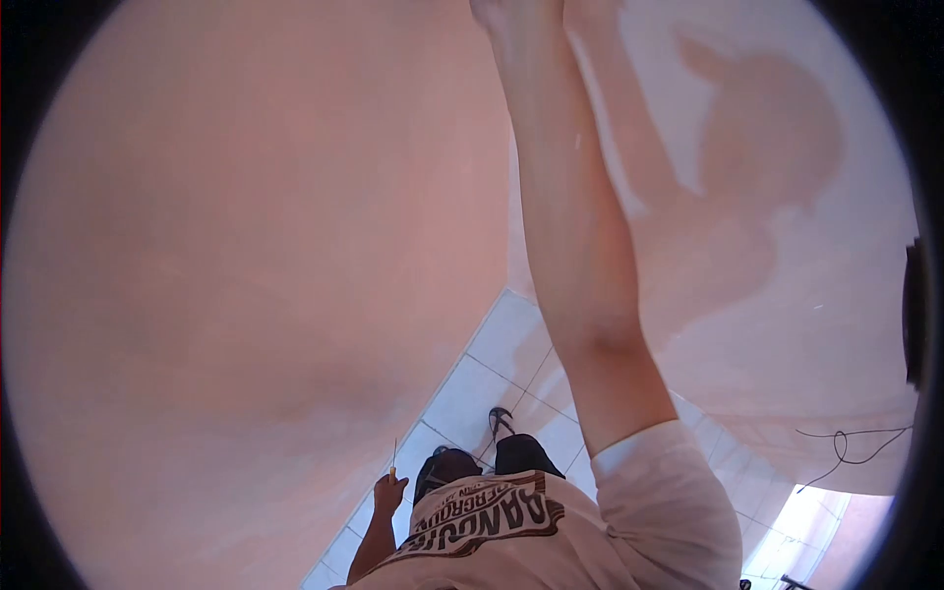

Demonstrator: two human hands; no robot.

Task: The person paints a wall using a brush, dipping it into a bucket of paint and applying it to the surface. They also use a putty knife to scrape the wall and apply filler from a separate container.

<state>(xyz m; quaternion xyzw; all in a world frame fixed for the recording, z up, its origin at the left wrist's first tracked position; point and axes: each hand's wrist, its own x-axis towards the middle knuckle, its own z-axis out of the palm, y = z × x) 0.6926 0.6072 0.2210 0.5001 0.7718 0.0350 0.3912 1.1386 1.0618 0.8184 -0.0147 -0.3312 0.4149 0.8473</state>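
My left hand (390,486) is low in the view, left of the printed shirt, closed around the pale handle of a thin screwdriver (393,472) whose shaft points up. Bare and stretched out, my right arm (580,226) reaches up past the wall corner to the top edge. Only the base of my right hand (489,12) shows there; its fingers are out of frame, and whether it holds anything is hidden.
A pink wall (265,246) fills the left side. Shadows of an arm and head fall on the right wall (846,256). A thin black cable (846,447) hangs near a dark object (914,315). Below are floor tiles (497,339) and my sandalled foot (501,423).
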